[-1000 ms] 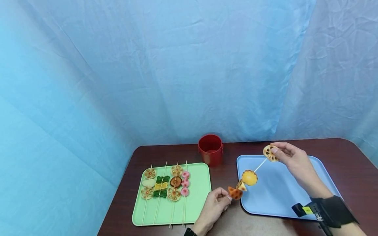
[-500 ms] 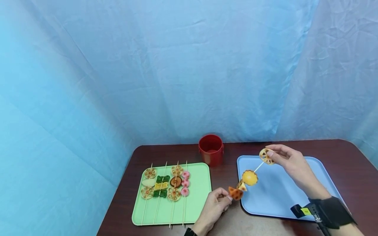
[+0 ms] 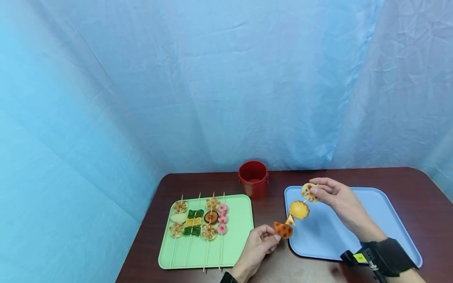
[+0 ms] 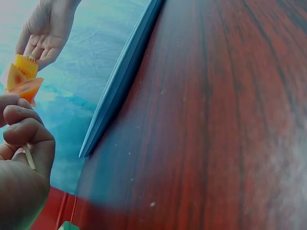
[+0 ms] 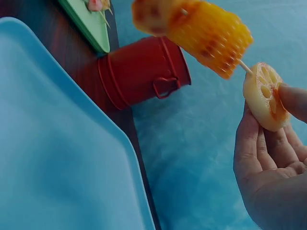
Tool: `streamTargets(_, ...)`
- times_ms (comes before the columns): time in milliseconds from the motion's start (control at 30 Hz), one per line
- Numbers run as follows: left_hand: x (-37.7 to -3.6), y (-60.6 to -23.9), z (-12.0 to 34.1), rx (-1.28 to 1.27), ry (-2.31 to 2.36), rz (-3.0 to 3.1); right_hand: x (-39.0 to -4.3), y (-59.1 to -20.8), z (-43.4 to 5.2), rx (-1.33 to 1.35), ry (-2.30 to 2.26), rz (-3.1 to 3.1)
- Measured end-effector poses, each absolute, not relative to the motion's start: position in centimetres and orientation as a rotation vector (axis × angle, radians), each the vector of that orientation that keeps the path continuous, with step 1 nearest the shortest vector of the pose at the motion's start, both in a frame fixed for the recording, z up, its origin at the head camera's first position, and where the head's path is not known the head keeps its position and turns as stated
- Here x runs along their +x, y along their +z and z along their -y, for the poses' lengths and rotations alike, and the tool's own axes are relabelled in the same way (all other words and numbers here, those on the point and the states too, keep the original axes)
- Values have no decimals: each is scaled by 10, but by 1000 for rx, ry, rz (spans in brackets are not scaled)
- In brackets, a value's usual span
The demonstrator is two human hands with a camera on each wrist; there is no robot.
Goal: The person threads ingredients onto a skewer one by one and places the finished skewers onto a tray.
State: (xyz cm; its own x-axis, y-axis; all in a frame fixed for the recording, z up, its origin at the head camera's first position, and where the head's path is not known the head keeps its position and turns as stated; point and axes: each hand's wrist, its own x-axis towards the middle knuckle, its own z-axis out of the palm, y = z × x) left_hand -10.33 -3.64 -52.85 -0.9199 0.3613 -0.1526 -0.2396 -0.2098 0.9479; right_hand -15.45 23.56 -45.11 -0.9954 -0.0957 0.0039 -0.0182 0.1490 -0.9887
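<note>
A thin wooden skewer (image 3: 305, 201) slants over the left edge of the blue tray (image 3: 354, 232). Threaded on it are an orange wedge (image 3: 283, 230), a small pale triangle (image 3: 290, 220) and a yellow corn piece (image 3: 299, 209). My left hand (image 3: 274, 237) pinches the skewer's lower end just below the wedge. My right hand (image 3: 315, 190) pinches a lotus root slice (image 3: 308, 192) on the upper end, close above the corn. In the right wrist view the lotus root slice (image 5: 263, 96) sits on the stick just past the corn piece (image 5: 211, 36).
A green tray (image 3: 240, 239) on the left holds several loaded skewers (image 3: 209, 220). A red cup (image 3: 253, 179) stands behind, between the two trays. The dark wooden table (image 3: 417, 184) ends at a blue curtain behind.
My right hand has moved left and down, sliding the lotus root slice along the skewer toward the corn. The left hand has stayed nearly still.
</note>
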Motion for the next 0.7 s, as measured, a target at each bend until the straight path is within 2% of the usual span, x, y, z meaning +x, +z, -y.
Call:
streamTargets(200,-103,-526,35,172,2170,-1759,-156,-456,-228,-102,-2014,-2297)
streamTargets(500,-108,-516,35,149,2054,-2240,-157,-458,-220,-3,-2107,-2228)
streamTargets(700,-109,-513,31,98,2062,-2232,-159,-458,-217,20,-2084,-2268)
